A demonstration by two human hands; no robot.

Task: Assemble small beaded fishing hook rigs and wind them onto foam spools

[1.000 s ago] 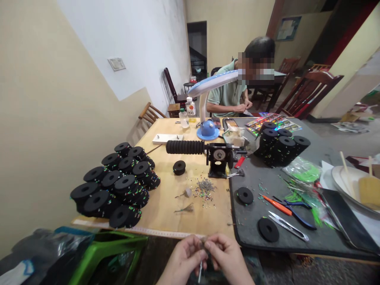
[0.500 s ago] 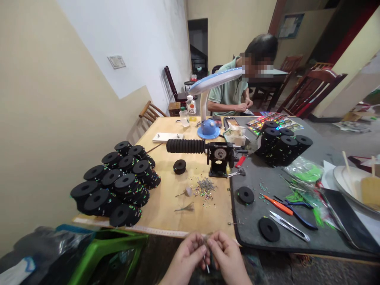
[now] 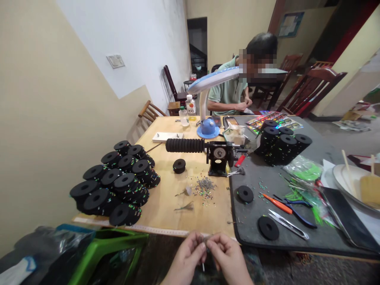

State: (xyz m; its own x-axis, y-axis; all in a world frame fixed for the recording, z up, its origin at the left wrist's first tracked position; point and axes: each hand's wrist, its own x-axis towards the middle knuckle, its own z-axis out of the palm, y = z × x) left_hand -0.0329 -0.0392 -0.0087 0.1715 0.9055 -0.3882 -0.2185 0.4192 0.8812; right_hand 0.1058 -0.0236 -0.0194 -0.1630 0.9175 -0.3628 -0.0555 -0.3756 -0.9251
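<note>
At the table's front edge my left hand (image 3: 190,254) and my right hand (image 3: 225,253) meet with fingers pinched. A thin white stick (image 3: 203,266) pokes down from below the left fingers. Whatever small piece lies between the two sets of fingertips is mostly hidden. On the wood beyond them lie a small bundle of fine wires (image 3: 186,206), another small bundle with a pale end (image 3: 187,191), and a pile of tiny beads and metal bits (image 3: 205,186). A black foam spool (image 3: 268,228) rests on the grey mat to the right.
A hand-cranked winder (image 3: 219,158) carries a row of black foam rings. Stacked foam spools (image 3: 124,181) stand left, more (image 3: 287,142) at back right. Tweezers (image 3: 289,225), pliers (image 3: 299,211) and an orange-handled tool (image 3: 277,203) lie on the mat. Behind the blue lamp (image 3: 208,128) sits a person.
Both hands stay together at nearly the same spot. The white stick's lower end has shifted slightly left, and less of it shows.
</note>
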